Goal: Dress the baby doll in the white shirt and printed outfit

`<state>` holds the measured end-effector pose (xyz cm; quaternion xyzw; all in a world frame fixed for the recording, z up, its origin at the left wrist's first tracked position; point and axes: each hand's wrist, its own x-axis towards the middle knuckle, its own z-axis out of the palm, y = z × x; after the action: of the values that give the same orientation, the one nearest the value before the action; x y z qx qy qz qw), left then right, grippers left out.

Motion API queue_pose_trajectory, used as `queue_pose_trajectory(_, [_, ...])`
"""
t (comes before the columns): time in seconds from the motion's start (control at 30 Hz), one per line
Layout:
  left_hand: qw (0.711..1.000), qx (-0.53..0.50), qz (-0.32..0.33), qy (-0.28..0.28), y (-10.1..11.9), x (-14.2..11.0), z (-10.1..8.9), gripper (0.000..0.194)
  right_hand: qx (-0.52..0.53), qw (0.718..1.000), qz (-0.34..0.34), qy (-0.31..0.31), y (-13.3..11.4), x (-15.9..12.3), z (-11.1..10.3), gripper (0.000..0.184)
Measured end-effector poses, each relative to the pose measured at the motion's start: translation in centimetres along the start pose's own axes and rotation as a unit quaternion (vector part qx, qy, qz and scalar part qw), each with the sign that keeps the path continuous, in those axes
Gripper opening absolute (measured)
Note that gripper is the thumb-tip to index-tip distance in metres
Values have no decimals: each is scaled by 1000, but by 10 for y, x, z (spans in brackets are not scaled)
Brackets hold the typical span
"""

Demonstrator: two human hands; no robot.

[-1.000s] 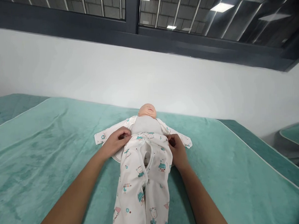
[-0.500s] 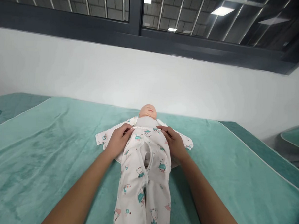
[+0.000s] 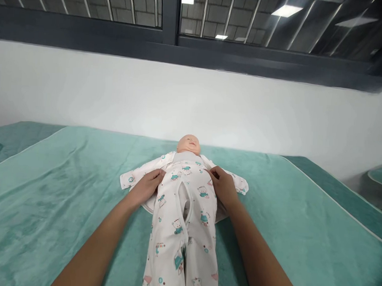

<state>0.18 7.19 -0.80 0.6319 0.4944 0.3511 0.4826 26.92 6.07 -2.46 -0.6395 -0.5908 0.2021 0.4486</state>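
1. A baby doll (image 3: pixel 188 143) lies on its back mid-width on a teal plush blanket (image 3: pixel 75 188), head towards the far edge, legs towards the viewer. White patterned split-crotch trousers (image 3: pixel 198 219) cover its lower body; a matching jacket (image 3: pixel 142 170) lies spread beneath.
2. The left hand (image 3: pixel 149 184) curls against the trousers' waist; whether it grips cannot be told. The right hand (image 3: pixel 223 185) appears to pinch the opposite side of the waist.
3. Likely troubles: uneven pulling could skew the waist; fingers could catch the jacket's panels, which lie close under both hands, and bunch them; a strong pull towards the far edge could slide the doll or ruck the soft pile.
4. The far edge meets a white wall (image 3: pixel 192 105), with the doll's head near it, so room is tight there. The blanket stretches wide to its piped left and right edges, leaving elbow room; its near edge is out of view.
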Motion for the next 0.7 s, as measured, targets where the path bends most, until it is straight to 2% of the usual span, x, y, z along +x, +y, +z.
queue_pose_trajectory(0.1, [999,-27,11,-20,3,-6,-7,36,6,995,20,-94,3,-1,-16,37])
queue_pose_trajectory(0.2, [997,-25,17,-72,3,-6,-13,24,51,976,56,-205,4,-2,-29,26])
queue_pose_trajectory(0.27, [994,-15,23,-108,4,-6,-16,15,90,960,65,-257,3,-3,-36,20])
queue_pose_trajectory(0.33, [991,-11,20,-135,5,-6,-17,14,130,949,61,-281,1,-5,-41,19])
queue_pose_trajectory(0.4, [988,-19,8,-151,6,-6,-18,22,166,936,60,-305,-2,-6,-45,19])
queue_pose_trajectory(0.53, [987,-53,2,-152,4,-6,-18,31,208,907,72,-359,-5,-7,-46,21])
queue_pose_trajectory(0.7, [983,-115,-19,-145,-3,-5,-20,33,253,898,83,-349,-2,-8,-38,19])
